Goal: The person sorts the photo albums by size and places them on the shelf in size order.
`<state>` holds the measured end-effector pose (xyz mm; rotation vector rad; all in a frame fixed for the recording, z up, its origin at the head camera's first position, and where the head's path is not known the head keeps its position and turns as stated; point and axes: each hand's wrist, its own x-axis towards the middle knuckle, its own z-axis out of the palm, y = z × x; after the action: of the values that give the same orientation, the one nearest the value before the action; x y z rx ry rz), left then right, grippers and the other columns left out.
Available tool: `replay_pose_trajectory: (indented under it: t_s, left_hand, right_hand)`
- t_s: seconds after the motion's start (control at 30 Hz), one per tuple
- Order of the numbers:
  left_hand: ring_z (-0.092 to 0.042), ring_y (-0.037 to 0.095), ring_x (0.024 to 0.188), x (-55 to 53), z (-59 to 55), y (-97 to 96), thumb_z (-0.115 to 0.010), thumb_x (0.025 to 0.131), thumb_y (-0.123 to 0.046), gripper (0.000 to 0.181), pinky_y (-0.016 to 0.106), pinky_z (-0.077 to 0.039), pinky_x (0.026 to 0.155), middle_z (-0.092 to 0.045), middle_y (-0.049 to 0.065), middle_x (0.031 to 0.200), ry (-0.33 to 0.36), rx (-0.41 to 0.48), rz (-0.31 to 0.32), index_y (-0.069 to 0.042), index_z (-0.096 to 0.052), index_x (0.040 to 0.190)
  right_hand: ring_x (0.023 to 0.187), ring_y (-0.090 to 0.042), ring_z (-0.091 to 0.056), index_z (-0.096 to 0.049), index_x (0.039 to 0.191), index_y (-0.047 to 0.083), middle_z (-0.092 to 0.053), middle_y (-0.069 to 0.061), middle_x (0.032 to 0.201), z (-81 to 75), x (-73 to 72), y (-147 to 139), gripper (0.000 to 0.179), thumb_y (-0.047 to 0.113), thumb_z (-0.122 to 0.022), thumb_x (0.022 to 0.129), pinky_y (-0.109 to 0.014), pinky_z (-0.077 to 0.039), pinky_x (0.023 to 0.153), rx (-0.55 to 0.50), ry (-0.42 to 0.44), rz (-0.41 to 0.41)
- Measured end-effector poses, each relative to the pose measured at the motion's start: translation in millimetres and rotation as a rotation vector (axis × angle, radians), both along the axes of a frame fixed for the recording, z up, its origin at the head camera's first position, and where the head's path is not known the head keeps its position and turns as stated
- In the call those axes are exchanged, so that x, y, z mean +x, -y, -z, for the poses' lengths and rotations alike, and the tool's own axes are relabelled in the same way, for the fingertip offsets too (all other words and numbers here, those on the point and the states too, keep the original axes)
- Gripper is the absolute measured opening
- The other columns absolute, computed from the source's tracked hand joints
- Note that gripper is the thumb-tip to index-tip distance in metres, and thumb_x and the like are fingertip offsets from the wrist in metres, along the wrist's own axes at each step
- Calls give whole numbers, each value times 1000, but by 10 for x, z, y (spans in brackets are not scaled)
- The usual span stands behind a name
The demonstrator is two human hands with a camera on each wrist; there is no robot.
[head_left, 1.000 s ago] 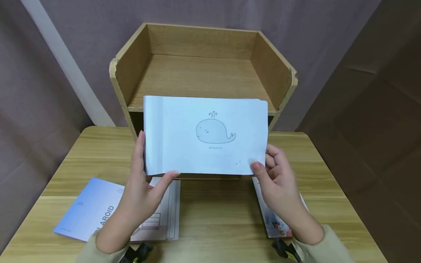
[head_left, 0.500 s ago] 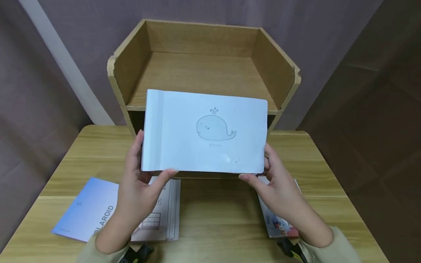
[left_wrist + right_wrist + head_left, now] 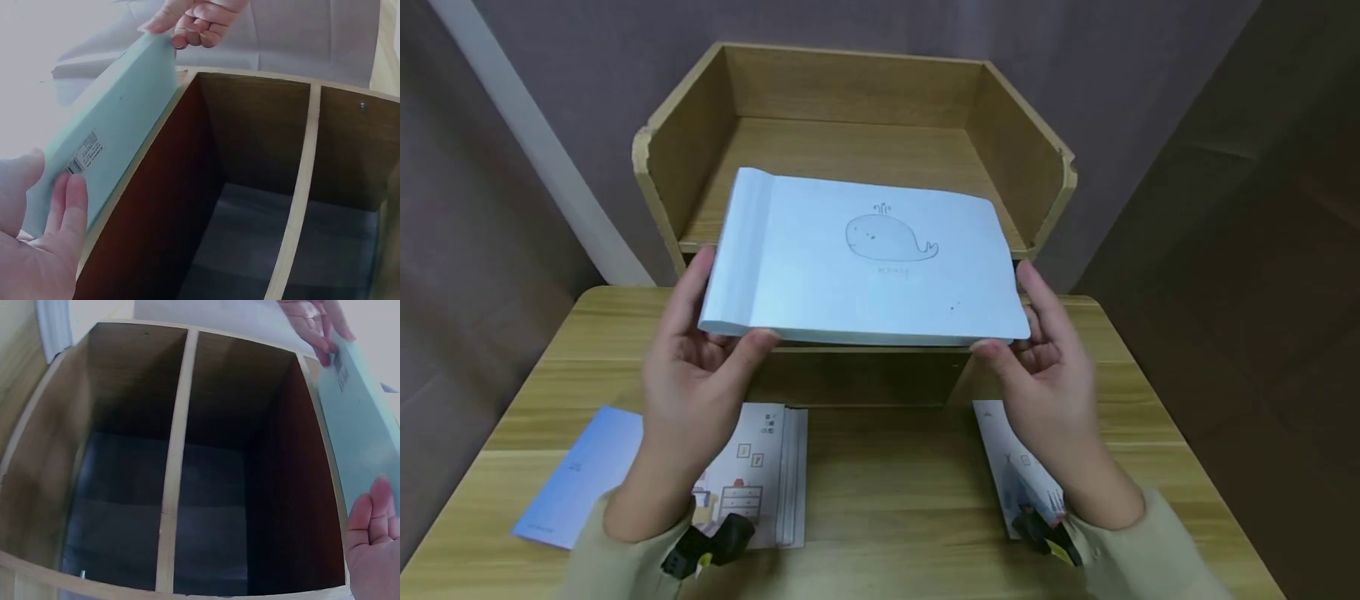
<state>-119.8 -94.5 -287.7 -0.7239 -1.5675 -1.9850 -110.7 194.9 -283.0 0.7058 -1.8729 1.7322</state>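
A pale blue book (image 3: 820, 292) with a line-drawn whale on its cover is held up at the front of the wooden shelf (image 3: 842, 142), level with its upper board. My left hand (image 3: 688, 387) grips the book's lower left corner, thumb on the near edge and fingers beneath. At the lower right corner my right hand (image 3: 1052, 392) holds it likewise, thumb at the near edge. In the left wrist view, the book's underside (image 3: 125, 125) shows a barcode label (image 3: 84, 153) beside the left fingertips. The book's far edge overlaps the upper board in the head view.
Below the upper board, the shelf has two compartments split by an upright divider (image 3: 297, 187). On the table (image 3: 880, 500) lie a blue booklet (image 3: 580, 475) and a stack of illustrated books (image 3: 767, 475) at left. Another illustrated book (image 3: 1000, 450) lies under my right forearm.
Both hands have raised the book and moved it toward the upper shelf, tilting it flatter. My right thumb has shifted from the cover's corner to the near edge.
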Motion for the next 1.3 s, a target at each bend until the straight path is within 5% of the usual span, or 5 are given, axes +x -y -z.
replay_pose_trajectory:
  t_s: [0.17, 0.4, 0.53, 0.8, 1.3]
  left_hand:
    - [-59, 30, 104, -173, -50, -4, -66, 88, 3, 66, 29, -56, 80, -47, 19, 135, 29, -26, -8, -5, -37, 147]
    - [-63, 27, 79, -347, -97, -48, -65, 91, -2, 60, 33, -58, 70, -51, 19, 125, 7, -41, -16, -7, -37, 145]
    - [-63, 25, 67, -430, -118, -35, -63, 93, -5, 61, 33, -58, 61, -58, 18, 108, 55, -87, -39, -11, -36, 147]
    - [-63, 23, 56, -489, -169, 9, -63, 95, -17, 63, 34, -56, 47, -63, 17, 75, 181, -222, -136, -23, -33, 150]
    - [-65, 25, 59, -564, -185, 13, -67, 92, -24, 58, 34, -57, 51, -66, 15, 72, 237, -241, -243, -22, -43, 144]
  right_hand:
    - [81, -14, -62, -37, 147, 3, -54, -18, 132, -62, -121, 45, 65, 8, -66, 90, -21, -54, 71, -53, 44, 20]
    - [80, -18, -63, -39, 147, 6, -62, -16, 111, -95, -305, 91, 62, 22, -64, 92, -22, -53, 66, -26, 56, 80]
    - [78, -21, -63, -41, 146, 6, -64, -12, 104, -108, -398, 106, 61, 24, -64, 92, -22, -54, 64, -16, 62, 101]
    - [69, -17, -65, -44, 144, 7, -67, -7, 81, -125, -522, 140, 57, 21, -66, 93, -24, -55, 62, 54, 70, 214]
    - [57, -20, -64, -52, 138, 11, -64, -9, 63, -203, -554, 192, 49, 25, -66, 93, -24, -56, 59, 96, 105, 370]
